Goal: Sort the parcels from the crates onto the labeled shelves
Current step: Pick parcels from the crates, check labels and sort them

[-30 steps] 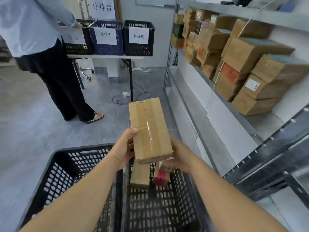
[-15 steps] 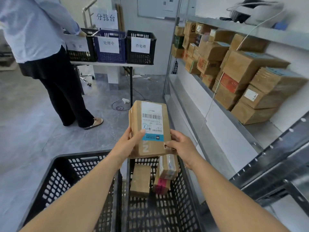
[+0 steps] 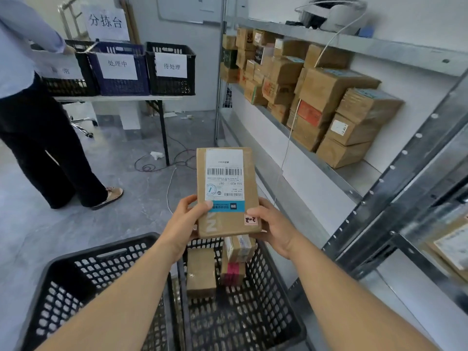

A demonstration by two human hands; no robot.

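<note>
Label up: my left hand (image 3: 182,222) and right hand (image 3: 272,225) gripped the parcel (image 3: 226,192), fingers curled round its lower edges, above the crate (image 3: 273,307).

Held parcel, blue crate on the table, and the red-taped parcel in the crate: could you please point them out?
held parcel (image 3: 225,188), head view, on its white shipping label.
blue crate (image 3: 119,87), head view, front wall below the paper sign.
red-taped parcel (image 3: 233,271), head view, on the red tape.
</note>
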